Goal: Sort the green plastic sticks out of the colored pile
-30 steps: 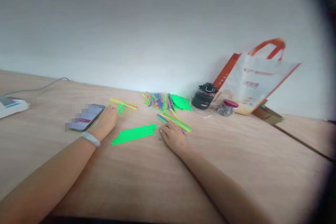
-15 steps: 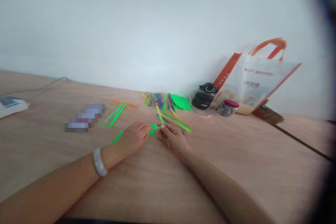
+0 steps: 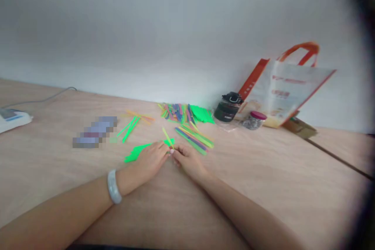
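My right hand (image 3: 189, 162) pinches a thin yellow stick (image 3: 167, 136) between thumb and fingers. The stick points up and to the left from the fingertips. My left hand (image 3: 152, 160) is closed, with a pale bangle at the wrist. Its fingertips meet my right hand at the base of the yellow stick; what they grip is hidden. Partly under my left hand lies a bundle of bright green sticks (image 3: 135, 153). Just beyond my right hand is a loose group of mixed-colour sticks (image 3: 195, 139).
Farther back lie a multicoloured stick pile (image 3: 177, 113), a green stack (image 3: 202, 114) and crossed green sticks (image 3: 131, 129). A dark bottle (image 3: 227, 108), a pink-lidded jar (image 3: 254, 120) and a bag (image 3: 288, 90) stand right. A blurred-out object (image 3: 95, 132) lies left.
My right hand has moved left with the yellow stick, away from the mixed-colour sticks. My left hand has shifted slightly, and the fingertips of both hands now meet.
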`<state>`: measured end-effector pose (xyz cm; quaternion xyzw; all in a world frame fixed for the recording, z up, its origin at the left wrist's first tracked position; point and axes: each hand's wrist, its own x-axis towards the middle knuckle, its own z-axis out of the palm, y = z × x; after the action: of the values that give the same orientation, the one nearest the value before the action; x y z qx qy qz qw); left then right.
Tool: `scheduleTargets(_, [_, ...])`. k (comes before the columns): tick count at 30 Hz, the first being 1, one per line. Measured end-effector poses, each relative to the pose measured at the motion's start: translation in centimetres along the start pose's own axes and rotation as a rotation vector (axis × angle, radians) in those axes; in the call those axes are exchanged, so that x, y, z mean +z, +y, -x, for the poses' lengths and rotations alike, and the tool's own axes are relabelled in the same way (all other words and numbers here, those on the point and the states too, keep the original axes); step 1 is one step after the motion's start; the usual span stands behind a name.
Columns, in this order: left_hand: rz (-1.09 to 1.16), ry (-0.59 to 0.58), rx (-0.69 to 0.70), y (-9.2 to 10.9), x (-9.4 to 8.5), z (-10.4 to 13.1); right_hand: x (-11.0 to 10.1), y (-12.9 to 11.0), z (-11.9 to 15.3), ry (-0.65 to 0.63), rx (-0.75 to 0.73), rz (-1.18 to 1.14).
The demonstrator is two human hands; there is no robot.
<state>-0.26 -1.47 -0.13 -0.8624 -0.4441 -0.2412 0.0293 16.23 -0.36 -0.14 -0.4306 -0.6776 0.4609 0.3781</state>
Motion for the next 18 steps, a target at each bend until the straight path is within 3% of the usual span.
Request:
scheduleTargets(6, [0.014,-0.016,-0.029,-0.1,-0.1,-0.3,-0.5,0.5,-0.6,0.005,-0.027,0.048])
scheduleTargets(9, [0.056,-0.039,-0.078,-0.4,0.0,-0.1,-2.3,1.1,-1.5,0.173,-0.058,0.109])
scheduleTargets(11, [0.066,-0.056,-0.080,-0.6,0.2,0.1,-3.7,1.5,-2.0,0.306,-0.058,0.286])
scheduleTargets(13, [0.053,-0.084,-0.027,-0.5,0.4,0.2,-4.9,1.8,-2.2,0.350,-0.099,0.584])
scheduleTargets(18, [-0.013,-0.099,0.060,-0.6,0.5,0.6,-5.1,2.4,-1.8,0.289,-0.181,1.119])
